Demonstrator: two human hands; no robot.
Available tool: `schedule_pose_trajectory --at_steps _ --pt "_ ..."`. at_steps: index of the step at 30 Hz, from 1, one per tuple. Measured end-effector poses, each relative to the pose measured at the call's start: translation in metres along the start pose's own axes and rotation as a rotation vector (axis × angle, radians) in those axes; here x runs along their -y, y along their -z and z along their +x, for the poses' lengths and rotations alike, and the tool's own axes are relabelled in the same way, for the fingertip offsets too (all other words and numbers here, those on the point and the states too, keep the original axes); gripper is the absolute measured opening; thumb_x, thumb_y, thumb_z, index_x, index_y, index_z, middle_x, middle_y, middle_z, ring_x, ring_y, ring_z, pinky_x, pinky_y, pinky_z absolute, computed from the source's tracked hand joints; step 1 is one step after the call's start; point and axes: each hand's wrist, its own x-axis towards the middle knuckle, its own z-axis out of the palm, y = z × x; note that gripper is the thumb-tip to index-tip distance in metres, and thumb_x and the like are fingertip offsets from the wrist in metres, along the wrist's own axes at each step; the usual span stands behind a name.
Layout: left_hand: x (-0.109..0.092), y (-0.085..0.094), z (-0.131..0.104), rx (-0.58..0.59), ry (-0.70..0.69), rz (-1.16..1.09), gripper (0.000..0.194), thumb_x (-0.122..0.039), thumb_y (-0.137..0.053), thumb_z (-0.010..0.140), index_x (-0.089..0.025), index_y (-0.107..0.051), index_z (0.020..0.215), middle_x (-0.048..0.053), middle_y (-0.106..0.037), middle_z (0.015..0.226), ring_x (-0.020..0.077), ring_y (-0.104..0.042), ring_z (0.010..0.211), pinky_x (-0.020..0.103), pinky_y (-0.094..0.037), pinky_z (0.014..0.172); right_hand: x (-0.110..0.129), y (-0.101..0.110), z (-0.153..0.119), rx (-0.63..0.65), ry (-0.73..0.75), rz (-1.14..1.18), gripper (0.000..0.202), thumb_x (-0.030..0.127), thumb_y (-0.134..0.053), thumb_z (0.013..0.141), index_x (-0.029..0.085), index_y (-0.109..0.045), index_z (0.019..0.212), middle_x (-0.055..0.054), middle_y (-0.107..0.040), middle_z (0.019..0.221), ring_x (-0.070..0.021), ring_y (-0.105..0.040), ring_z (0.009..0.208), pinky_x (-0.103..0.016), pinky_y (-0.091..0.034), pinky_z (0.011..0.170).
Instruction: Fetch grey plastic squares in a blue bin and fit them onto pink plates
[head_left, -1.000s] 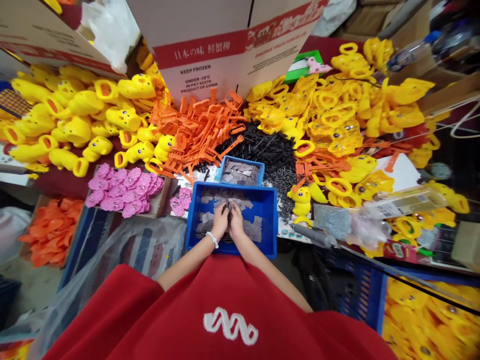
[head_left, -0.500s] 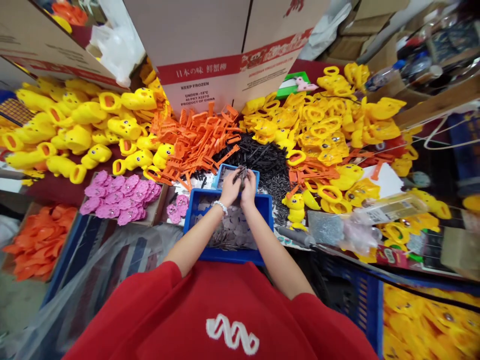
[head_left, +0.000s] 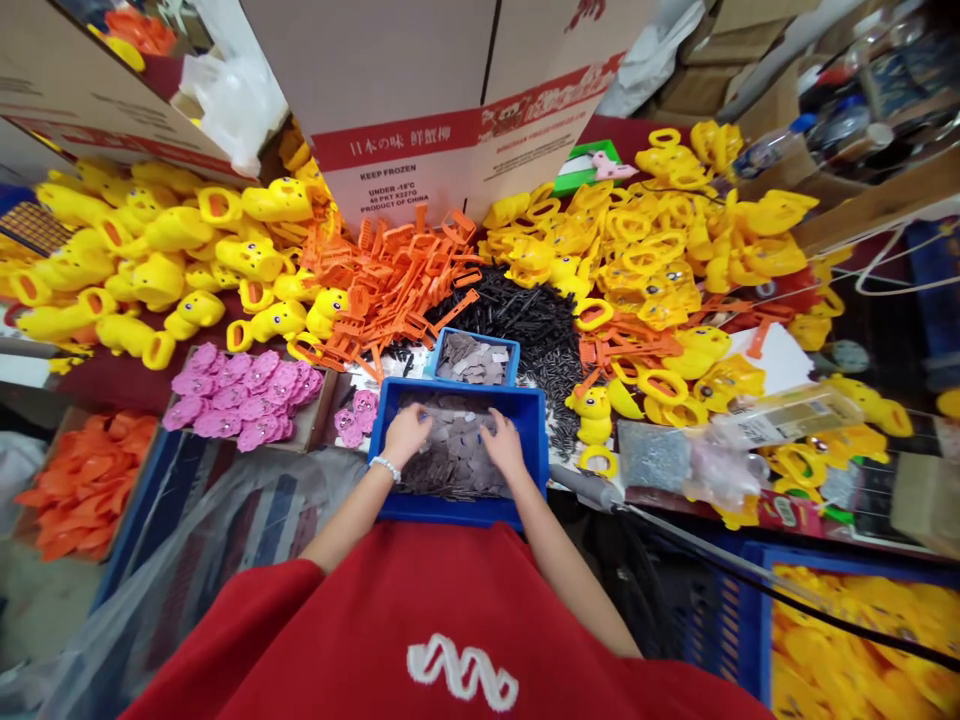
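A large blue bin [head_left: 534, 420] right in front of me holds several flat grey pieces [head_left: 455, 455]. My left hand [head_left: 405, 434] rests palm down on the pieces at the bin's left side, fingers spread. My right hand [head_left: 502, 446] lies the same way on the pieces at the right side. Neither hand grips anything that I can see. Just beyond stands a small blue bin [head_left: 473, 341] with more grey pieces stacked inside. A white bead bracelet sits on my left wrist.
Orange plastic parts [head_left: 405, 270] and black pins [head_left: 532, 310] are heaped behind the bins, below a cardboard box [head_left: 420, 110]. Yellow duck shells [head_left: 157, 260] fill the left, yellow rings [head_left: 660, 240] the right. Pink pieces [head_left: 240, 385] lie in a tray at left.
Both hands came back from the small far bin, where they held a pinch of grey pieces together, and now lie spread apart on the pieces in the large bin.
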Motion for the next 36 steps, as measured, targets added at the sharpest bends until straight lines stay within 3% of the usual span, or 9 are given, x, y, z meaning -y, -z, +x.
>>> schedule_pose_trajectory --at_steps 2,4,6,11,15,20,26,30,36 --pt "0.021 -0.01 -0.016 -0.018 0.096 0.058 0.044 -0.019 -0.069 0.061 -0.01 -0.062 0.103 0.025 -0.053 0.13 0.0416 -0.038 0.132 0.057 -0.025 0.11 -0.01 -0.024 -0.016 -0.004 -0.053 -0.058 0.055 0.022 -0.065 0.064 0.015 -0.06 0.118 -0.02 -0.039 0.144 -0.039 -0.017 0.14 -0.057 -0.013 0.112" --pt "0.036 -0.024 -0.028 -0.02 0.148 0.067 0.051 -0.017 -0.068 0.061 -0.009 -0.06 0.111 0.026 -0.036 0.146 0.0412 -0.023 0.141 0.057 -0.017 0.113 -0.016 -0.048 -0.029 0.029 -0.078 -0.052 0.055 0.02 -0.065 0.065 0.015 -0.06 0.119 -0.018 -0.031 0.149 -0.0383 -0.009 0.142 -0.057 -0.008 0.112" --pt "0.043 -0.038 -0.034 0.01 0.155 0.029 0.046 -0.014 -0.06 0.068 -0.01 -0.059 0.115 0.022 -0.034 0.149 0.0325 -0.026 0.142 0.049 -0.018 0.116 -0.019 -0.068 -0.037 0.093 -0.078 0.015 0.046 0.019 -0.06 0.068 0.018 -0.063 0.114 -0.015 -0.043 0.142 -0.0318 -0.027 0.137 -0.05 -0.017 0.114" --pt "0.033 -0.059 -0.029 0.122 0.144 -0.173 0.042 -0.01 -0.043 0.076 -0.016 -0.062 0.113 0.011 -0.065 0.122 0.0186 -0.059 0.114 0.035 -0.043 0.103 -0.021 -0.084 -0.029 0.138 -0.127 0.3 0.035 0.024 -0.046 0.072 0.019 -0.065 0.101 -0.008 -0.068 0.106 -0.022 -0.06 0.103 -0.038 -0.046 0.095" --pt "0.009 -0.066 -0.037 0.12 0.084 -0.302 0.041 -0.009 -0.041 0.076 -0.012 -0.064 0.11 0.014 -0.066 0.118 0.0209 -0.063 0.107 0.04 -0.047 0.099 -0.012 -0.066 -0.032 0.046 -0.117 0.545 0.038 0.03 -0.047 0.068 0.019 -0.064 0.1 -0.008 -0.069 0.102 -0.0215 -0.063 0.094 -0.038 -0.05 0.087" --pt "-0.051 -0.073 -0.048 0.059 -0.163 -0.394 0.04 -0.012 -0.045 0.079 -0.016 -0.062 0.114 0.01 -0.057 0.133 0.0173 -0.05 0.126 0.036 -0.031 0.115 0.038 -0.034 -0.031 -0.079 0.038 0.742 0.041 0.035 -0.051 0.071 0.021 -0.06 0.109 -0.006 -0.063 0.119 -0.0195 -0.057 0.109 -0.036 -0.044 0.099" --pt "-0.113 -0.05 0.005 -0.054 -0.507 -0.285 0.034 -0.011 -0.043 0.079 -0.017 -0.066 0.103 0.01 -0.057 0.132 0.0186 -0.049 0.126 0.038 -0.033 0.113 0.102 -0.011 0.037 -0.21 0.285 0.525 0.046 0.034 -0.039 0.078 0.017 -0.054 0.117 -0.009 -0.059 0.124 -0.0186 -0.056 0.113 -0.037 -0.043 0.1" --pt "-0.079 0.008 0.016 -0.2 -0.422 -0.051 0.031 -0.012 -0.047 0.076 -0.017 -0.064 0.102 0.009 -0.062 0.122 0.0198 -0.052 0.121 0.039 -0.036 0.11 0.089 0.019 0.047 -0.251 0.265 0.319 0.038 0.032 -0.04 0.074 0.016 -0.06 0.102 -0.01 -0.064 0.113 -0.0217 -0.056 0.109 -0.041 -0.039 0.103" --pt "0.035 0.078 -0.029 -0.258 -0.101 0.086 0.039 -0.032 -0.057 0.075 -0.012 -0.058 0.108 0.017 -0.064 0.114 0.0288 -0.059 0.11 0.049 -0.042 0.102 0.007 0.064 -0.054 -0.331 0.217 0.008 0.031 0.038 -0.046 0.074 0.017 -0.061 0.091 -0.014 -0.065 0.099 -0.0276 -0.057 0.098 -0.046 -0.041 0.098"
